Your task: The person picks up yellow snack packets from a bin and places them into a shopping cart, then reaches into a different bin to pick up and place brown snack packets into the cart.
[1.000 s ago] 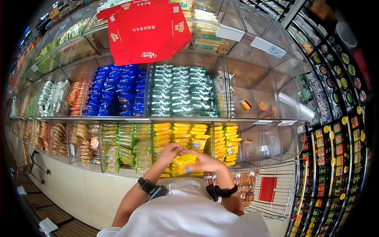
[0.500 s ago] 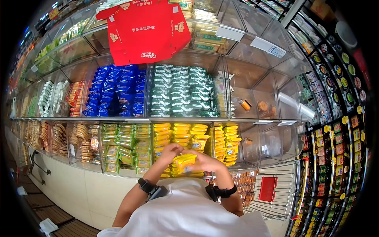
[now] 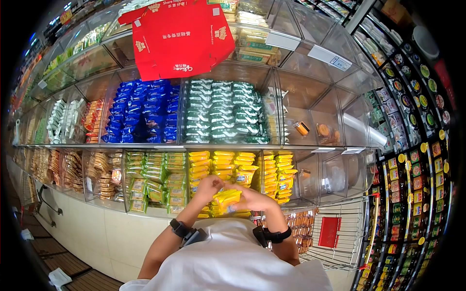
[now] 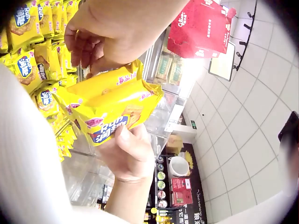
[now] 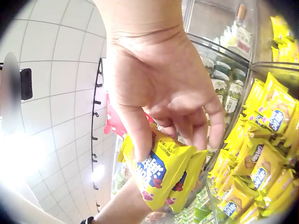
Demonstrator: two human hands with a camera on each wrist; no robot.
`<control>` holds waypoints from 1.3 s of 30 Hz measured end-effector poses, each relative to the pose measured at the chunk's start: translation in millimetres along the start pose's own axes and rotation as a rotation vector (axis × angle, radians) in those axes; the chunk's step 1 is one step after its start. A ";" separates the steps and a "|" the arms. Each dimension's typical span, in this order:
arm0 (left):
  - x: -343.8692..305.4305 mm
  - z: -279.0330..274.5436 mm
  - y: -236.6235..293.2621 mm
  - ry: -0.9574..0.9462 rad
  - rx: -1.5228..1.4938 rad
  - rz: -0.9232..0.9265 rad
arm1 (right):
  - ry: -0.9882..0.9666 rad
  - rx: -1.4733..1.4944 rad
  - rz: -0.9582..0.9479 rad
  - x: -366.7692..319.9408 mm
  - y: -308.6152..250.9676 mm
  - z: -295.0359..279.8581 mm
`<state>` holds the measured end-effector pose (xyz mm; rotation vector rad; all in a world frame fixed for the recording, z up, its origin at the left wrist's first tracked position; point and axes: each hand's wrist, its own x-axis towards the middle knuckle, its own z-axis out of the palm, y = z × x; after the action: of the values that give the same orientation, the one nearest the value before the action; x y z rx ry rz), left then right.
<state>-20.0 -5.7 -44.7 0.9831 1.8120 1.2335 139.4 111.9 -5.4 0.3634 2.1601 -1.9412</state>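
My right hand (image 3: 250,198) holds two yellow biscuit packets (image 3: 227,200) in front of my shirt, over the front bin of like packets. In the right wrist view, its thumb lies across the printed face of the nearer packet (image 5: 156,175), with the second packet behind it. My left hand (image 3: 208,189) is close beside them, its fingertips near those of the right hand. The left wrist view shows the left hand (image 4: 100,39) with fingers loosely bent and nothing visible inside them, the thumb side right at the upper edge of the packets (image 4: 112,100).
Clear bins surround the hands: green packets (image 3: 155,179) on the left, yellow stacks (image 3: 276,177) on the right, blue packets (image 3: 141,111) and dark green packets (image 3: 223,111) behind. A red cardboard sheet (image 3: 179,41) lies above. A shopping cart (image 3: 337,237) stands at the right.
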 end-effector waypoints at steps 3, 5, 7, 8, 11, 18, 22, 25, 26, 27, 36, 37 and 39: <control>-1.1 -0.9 5.6 -0.011 0.077 0.015 | -0.052 0.026 -0.024 -0.5 0.5 0.5; -1.1 -0.6 5.2 -0.013 0.088 0.005 | -0.074 0.002 -0.025 -1.5 -2.8 0.1; -1.2 0.2 3.2 -0.011 0.092 -0.007 | -0.100 -0.025 -0.028 -1.9 -5.5 -0.3; -0.9 1.0 1.0 -0.007 0.092 -0.013 | -0.113 -0.041 -0.031 -1.8 -6.0 -0.4; -1.0 1.5 0.4 0.000 0.078 -0.024 | -0.138 -0.161 -0.039 -3.4 -17.8 -1.2; -1.7 0.2 5.6 0.002 0.147 -0.032 | -0.133 -0.365 -0.078 -2.8 -21.2 1.5; -2.3 0.3 4.9 0.002 0.153 -0.030 | -0.113 -0.417 -0.065 -2.1 -20.1 2.9; -3.0 0.3 6.2 0.002 0.145 -0.040 | -0.104 -0.443 -0.058 -2.6 -21.7 3.6; -2.6 1.0 4.2 0.001 0.147 -0.042 | -0.111 -0.433 -0.031 -2.9 -24.8 3.5; -2.3 1.3 3.6 0.000 0.149 -0.045 | -0.117 -0.422 -0.004 -3.2 -28.1 3.4; -3.2 -0.4 10.0 -0.003 0.207 -0.118 | -0.161 -0.415 0.071 -2.1 -37.6 3.8; -3.4 -0.5 11.0 -0.003 0.210 -0.121 | -0.162 -0.424 0.068 -2.2 -39.5 3.9; -3.7 -0.7 11.9 -0.004 0.216 -0.127 | -0.164 -0.442 0.062 -2.4 -41.5 4.2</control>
<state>-16.7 -6.2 -32.6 0.9690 2.0024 0.9730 128.3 103.5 33.9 0.1817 2.3479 -1.3528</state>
